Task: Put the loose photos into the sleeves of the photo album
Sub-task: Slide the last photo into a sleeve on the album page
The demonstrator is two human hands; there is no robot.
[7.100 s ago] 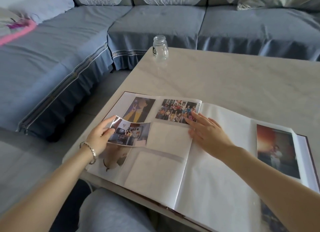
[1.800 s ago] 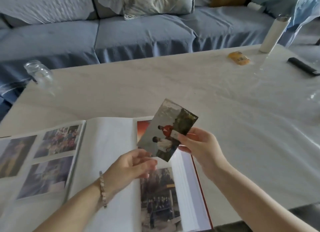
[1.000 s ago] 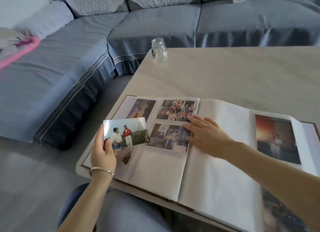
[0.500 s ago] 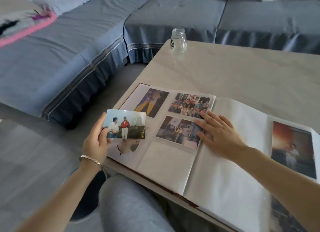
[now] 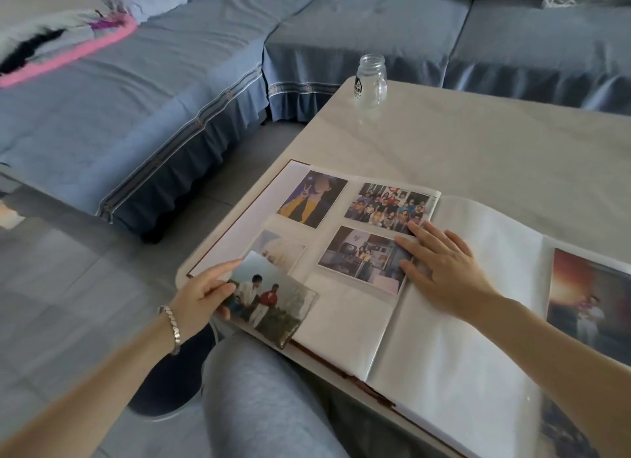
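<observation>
A big photo album (image 5: 345,324) lies open on the pale table (image 5: 478,140). The left hand (image 5: 201,295) pinches a loose photo (image 5: 273,300) of two people by its left edge and holds it over the lower left corner of the left page. The right hand (image 5: 444,269) lies flat near the middle fold, its fingers on a sleeved photo (image 5: 362,257). Two more photos sit in the sleeves above. A clear glass jar (image 5: 371,81) stands at the table's far corner. A blue sofa (image 5: 170,81) runs behind.
</observation>
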